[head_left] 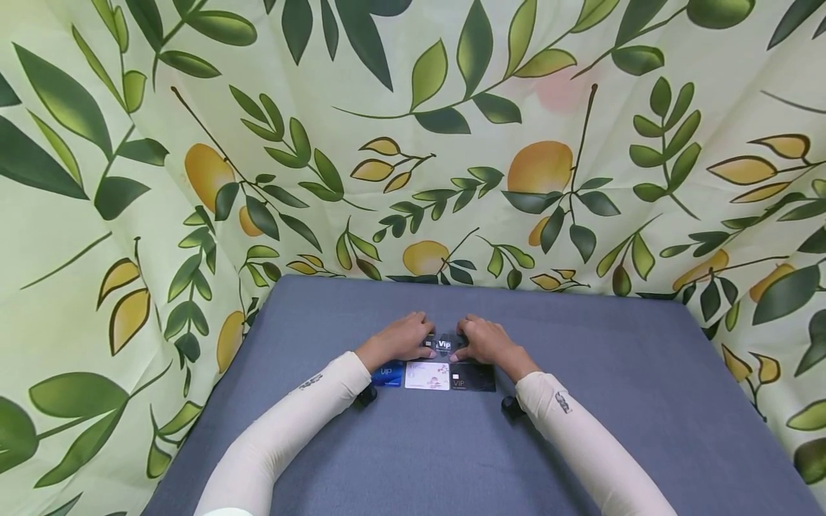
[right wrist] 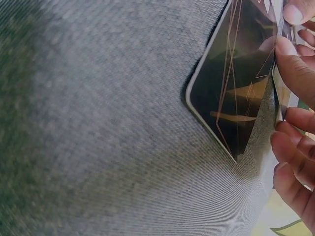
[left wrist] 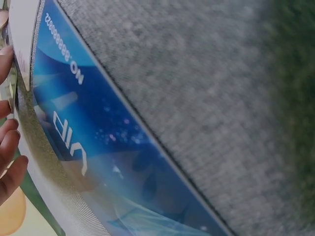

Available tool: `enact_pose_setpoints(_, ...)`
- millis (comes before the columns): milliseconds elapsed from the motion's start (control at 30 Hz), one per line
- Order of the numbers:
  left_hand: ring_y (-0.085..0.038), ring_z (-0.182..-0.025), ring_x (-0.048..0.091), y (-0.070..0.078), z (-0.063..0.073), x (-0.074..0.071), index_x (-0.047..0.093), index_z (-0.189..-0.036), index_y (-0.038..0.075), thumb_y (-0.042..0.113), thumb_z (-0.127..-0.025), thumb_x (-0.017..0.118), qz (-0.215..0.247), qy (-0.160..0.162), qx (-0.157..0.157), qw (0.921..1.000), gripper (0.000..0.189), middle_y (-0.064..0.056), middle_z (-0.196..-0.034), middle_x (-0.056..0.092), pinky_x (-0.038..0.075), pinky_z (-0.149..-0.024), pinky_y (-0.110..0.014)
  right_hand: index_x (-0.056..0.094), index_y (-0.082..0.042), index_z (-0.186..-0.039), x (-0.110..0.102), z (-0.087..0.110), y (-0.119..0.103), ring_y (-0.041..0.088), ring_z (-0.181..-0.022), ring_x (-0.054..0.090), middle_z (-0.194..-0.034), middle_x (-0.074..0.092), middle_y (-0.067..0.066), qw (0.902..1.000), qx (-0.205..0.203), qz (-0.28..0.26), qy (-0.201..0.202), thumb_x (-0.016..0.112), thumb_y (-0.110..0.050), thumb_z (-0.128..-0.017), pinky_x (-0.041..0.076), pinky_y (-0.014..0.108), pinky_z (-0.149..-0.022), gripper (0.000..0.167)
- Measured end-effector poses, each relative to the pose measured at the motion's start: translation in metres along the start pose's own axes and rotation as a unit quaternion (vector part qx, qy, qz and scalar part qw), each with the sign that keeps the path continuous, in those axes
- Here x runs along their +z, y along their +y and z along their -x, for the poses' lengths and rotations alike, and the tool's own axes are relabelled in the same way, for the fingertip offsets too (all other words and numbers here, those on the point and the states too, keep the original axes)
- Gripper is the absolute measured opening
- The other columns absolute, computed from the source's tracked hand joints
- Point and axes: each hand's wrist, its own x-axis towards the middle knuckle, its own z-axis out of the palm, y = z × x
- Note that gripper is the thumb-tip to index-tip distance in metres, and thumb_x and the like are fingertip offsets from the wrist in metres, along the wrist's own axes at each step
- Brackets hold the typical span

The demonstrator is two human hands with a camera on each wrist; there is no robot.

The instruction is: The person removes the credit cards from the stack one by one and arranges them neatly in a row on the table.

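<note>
Between both hands is a dark VIP card (head_left: 444, 344), with white lettering, just beyond a row of cards. My left hand (head_left: 405, 338) pinches its left end, thumb on the near side. At the right end, my right hand (head_left: 485, 340) holds it between thumb and fingers; the right wrist view shows the thumb (right wrist: 293, 69) against its edge. Along the row lie a blue VIP card (left wrist: 93, 108), partly hidden by the left wrist in the head view, a white card with pink flowers (head_left: 427, 376), and a black VIP card (head_left: 473, 378). In the left wrist view only fingertips (left wrist: 12, 172) show.
Grey cloth covers the table (head_left: 426, 451). A leaf-and-fruit patterned curtain (head_left: 387, 236) hangs behind it and along its sides. Dark wrist devices (head_left: 366, 395) sit under both forearms, close to the card row.
</note>
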Motion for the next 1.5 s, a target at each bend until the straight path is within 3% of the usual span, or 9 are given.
enact_pose_setpoints(500,-0.019,-0.102,0.060,0.0003,0.0019,0.0002,0.061,-0.129,0.012,0.049,-0.095,0.065,-0.020,0.003,0.008,0.9998,0.051,-0.007,-0.113,0.063,0.051,-0.091,-0.036,0.063,-0.010,-0.107,0.0010,0.0003,-0.0001,0.018,-0.081,0.055,-0.094,0.061,0.001,0.9999,-0.002,-0.005,0.009,0.084,-0.047,-0.077,0.049,0.040,-0.071,0.052)
enact_pose_setpoints(900,-0.021,-0.103,0.061,0.0027,0.0029,-0.0006,0.060,-0.128,0.009,0.046,-0.094,0.067,-0.004,0.006,0.012,0.9999,0.050,-0.009,-0.113,0.064,0.051,-0.091,-0.036,0.062,-0.011,-0.104,0.0006,0.0012,-0.0012,0.018,-0.074,0.055,-0.087,0.063,0.003,1.0000,0.003,-0.004,0.006,0.084,-0.048,-0.077,0.047,0.038,-0.065,0.051)
enact_pose_setpoints(1500,-0.019,-0.100,0.059,0.0054,0.0055,-0.0010,0.059,-0.127,0.008,0.043,-0.095,0.067,0.016,0.012,0.000,0.9998,0.048,-0.009,-0.110,0.062,0.051,-0.089,-0.036,0.064,-0.008,-0.112,0.0022,0.0046,-0.0033,0.017,-0.077,0.056,-0.093,0.067,0.005,0.9996,0.005,-0.021,0.019,0.083,-0.044,-0.080,0.050,0.039,-0.069,0.052)
